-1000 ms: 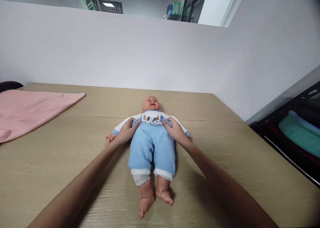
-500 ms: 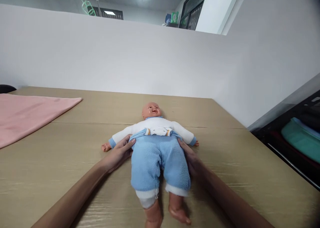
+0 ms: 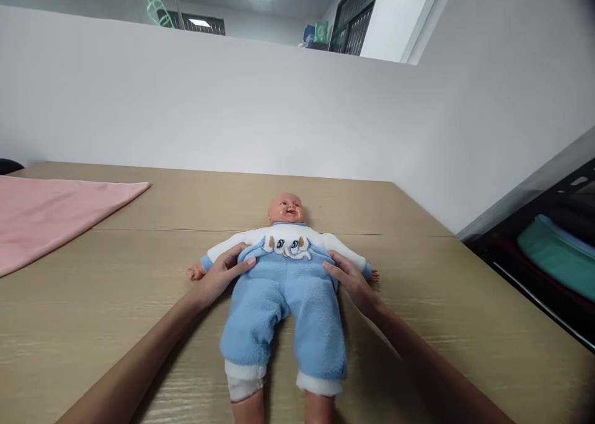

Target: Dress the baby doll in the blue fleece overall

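Note:
A baby doll (image 3: 286, 210) lies on its back on the table, its head toward the wall. It wears a white top (image 3: 251, 239) with an embroidered animal face (image 3: 288, 246) on the front, and fuzzy blue trousers (image 3: 279, 287) with white cuffs. My left hand (image 3: 226, 270) grips the side of the doll's waist, thumb on top of the blue cloth. On the opposite side my right hand (image 3: 352, 280) holds the waist likewise, its thumb on the front. Some fingertips of both hands are hidden by the clothes and body. The doll's feet run out of view at the bottom.
A pink cloth (image 3: 56, 216) lies flat on the wood-patterned table (image 3: 121, 325) at the left. A white partition (image 3: 209, 101) rises behind the table. To the right, beside the table, is a black rack (image 3: 502, 256) with green folded fabric (image 3: 558, 256).
The doll's legs have shifted toward me and to the left, lying straighter. The animal face on the top is now unfolded and visible. My right hand has come further over the front of the waist.

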Tool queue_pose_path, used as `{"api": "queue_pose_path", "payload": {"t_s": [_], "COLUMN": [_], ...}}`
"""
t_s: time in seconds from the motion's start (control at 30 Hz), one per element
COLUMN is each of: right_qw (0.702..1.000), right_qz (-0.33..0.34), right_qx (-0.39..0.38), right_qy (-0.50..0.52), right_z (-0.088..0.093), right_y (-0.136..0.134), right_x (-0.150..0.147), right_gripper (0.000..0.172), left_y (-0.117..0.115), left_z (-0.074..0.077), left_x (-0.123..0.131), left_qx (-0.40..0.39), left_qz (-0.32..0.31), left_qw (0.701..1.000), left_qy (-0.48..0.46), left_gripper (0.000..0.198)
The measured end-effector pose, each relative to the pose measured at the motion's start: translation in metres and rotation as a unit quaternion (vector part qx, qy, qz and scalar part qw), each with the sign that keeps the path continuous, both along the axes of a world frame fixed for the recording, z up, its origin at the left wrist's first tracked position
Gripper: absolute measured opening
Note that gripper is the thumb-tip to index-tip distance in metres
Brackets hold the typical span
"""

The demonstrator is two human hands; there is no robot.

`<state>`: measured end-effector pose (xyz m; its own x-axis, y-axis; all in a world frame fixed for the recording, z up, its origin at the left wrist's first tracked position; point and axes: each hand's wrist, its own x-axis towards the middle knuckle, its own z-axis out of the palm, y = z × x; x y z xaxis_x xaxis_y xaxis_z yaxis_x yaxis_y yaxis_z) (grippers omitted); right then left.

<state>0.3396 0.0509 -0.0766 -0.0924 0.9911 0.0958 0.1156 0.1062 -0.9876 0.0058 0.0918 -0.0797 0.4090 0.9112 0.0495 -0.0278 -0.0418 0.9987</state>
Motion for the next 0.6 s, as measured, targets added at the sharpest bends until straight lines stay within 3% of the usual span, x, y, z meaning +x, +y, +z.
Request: {"api": "queue_pose_path", "payload": {"t_s": [0.1,0.2,0.3,0.43,0.5,0.6], "right_qw": [0.992,0.993,0.997,0.991,0.99,0.989], "right_qz": [0.03,0.03,-0.026,-0.093,-0.112,-0.134], "right_qx": [0.047,0.047,0.031,0.027,0.025,0.011], "right_qy": [-0.11,-0.1,-0.058,-0.088,-0.087,-0.059], "right_z": [0.023,0.03,0.018,-0.009,-0.019,-0.029], "right_y": [0.01,0.032,0.046,0.033,0.021,0.012], "right_x": [-0.012,-0.03,-0.039,-0.031,-0.025,-0.018], "right_gripper": [0.032,0.039,0.049,0.048,0.049,0.051], "left_y": [0.002,0.009,0.016,0.016,0.012,0.006], "left_z": [0.013,0.021,0.013,-0.006,-0.01,-0.01], "left_x": [0.009,0.017,0.015,0.002,0.0,0.004], "left_qx": [0.005,-0.007,0.02,0.097,0.104,0.05], "left_qz": [0.017,0.009,0.023,0.054,0.06,0.088], "left_qw": [1.0,1.0,0.999,0.984,0.981,0.99], "left_qy": [-0.004,-0.022,0.025,0.14,0.152,0.101], "left_gripper": [0.034,0.037,0.037,0.029,0.034,0.046]}}
